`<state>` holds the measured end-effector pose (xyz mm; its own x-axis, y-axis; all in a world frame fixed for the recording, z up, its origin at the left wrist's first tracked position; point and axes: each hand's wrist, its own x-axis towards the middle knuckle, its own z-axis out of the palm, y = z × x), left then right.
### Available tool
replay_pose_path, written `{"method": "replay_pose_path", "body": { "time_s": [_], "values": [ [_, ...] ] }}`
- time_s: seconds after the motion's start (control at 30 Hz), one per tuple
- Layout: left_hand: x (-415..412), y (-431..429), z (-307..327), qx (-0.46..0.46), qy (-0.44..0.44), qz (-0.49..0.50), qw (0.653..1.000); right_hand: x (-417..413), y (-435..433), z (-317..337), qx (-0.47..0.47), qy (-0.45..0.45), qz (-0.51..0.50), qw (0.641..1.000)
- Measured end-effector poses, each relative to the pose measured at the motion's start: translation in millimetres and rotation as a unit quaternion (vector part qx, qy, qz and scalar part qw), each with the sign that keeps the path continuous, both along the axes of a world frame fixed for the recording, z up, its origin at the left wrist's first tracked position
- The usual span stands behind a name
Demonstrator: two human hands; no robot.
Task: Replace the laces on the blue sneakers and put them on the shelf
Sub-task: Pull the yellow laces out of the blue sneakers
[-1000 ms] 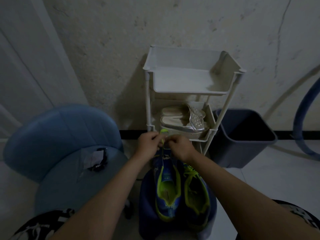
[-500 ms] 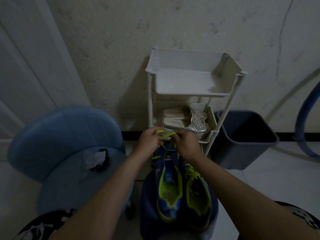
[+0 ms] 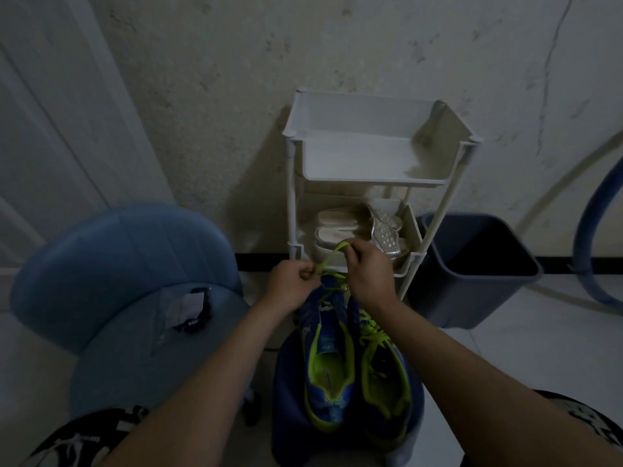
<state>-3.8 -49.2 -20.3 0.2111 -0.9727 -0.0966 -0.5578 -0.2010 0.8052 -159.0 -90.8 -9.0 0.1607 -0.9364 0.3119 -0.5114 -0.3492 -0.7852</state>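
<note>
- A padded blue chair stands on the floor at the left, beside the wall.
- A white tiered shelf stands against the wall, with a dark bin just beside its right posts.
- A blue stool in front of the shelf carries the pair of blue sneakers, which lie side by side across its top with their toes at its far edge, pointing toward the shelf.
- The left sneaker lies with its tongue bare, and the right sneaker is laced in lime green.
- The left hand is over the left sneaker's toe, and its fingers pinch a lime-green lace.
- The right hand is just beside it, and its fingers grip the lace's upper end.
- Silver sandals lie on the shelf's lower tier, behind the hands.
- A small black-and-white item lies on the chair's seat.
</note>
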Motion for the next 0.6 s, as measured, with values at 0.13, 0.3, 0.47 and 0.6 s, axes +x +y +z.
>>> {"method": "replay_pose_path", "body": {
  "time_s": [0.13,0.3,0.47,0.6],
  "values": [
    [0.3,2.9,-0.2,-0.025,-0.047,0.014,0.998,0.6,0.7,-2.8,-0.012,0.100,-0.016,0.995],
    [3.0,4.7,8.7,-0.037,-0.117,0.063,0.990,-7.3,-1.9,-9.0,0.085,0.270,-0.008,0.959],
    [2.4,4.4,9.3,-0.059,-0.139,0.094,0.984,-11.3,-2.5,-16.3,0.065,0.423,-0.009,0.904],
    [2.4,1.4,16.1,-0.008,0.038,0.097,0.995,-11.2,-5.3,-18.4,0.061,0.434,-0.002,0.899]
  ]
}}
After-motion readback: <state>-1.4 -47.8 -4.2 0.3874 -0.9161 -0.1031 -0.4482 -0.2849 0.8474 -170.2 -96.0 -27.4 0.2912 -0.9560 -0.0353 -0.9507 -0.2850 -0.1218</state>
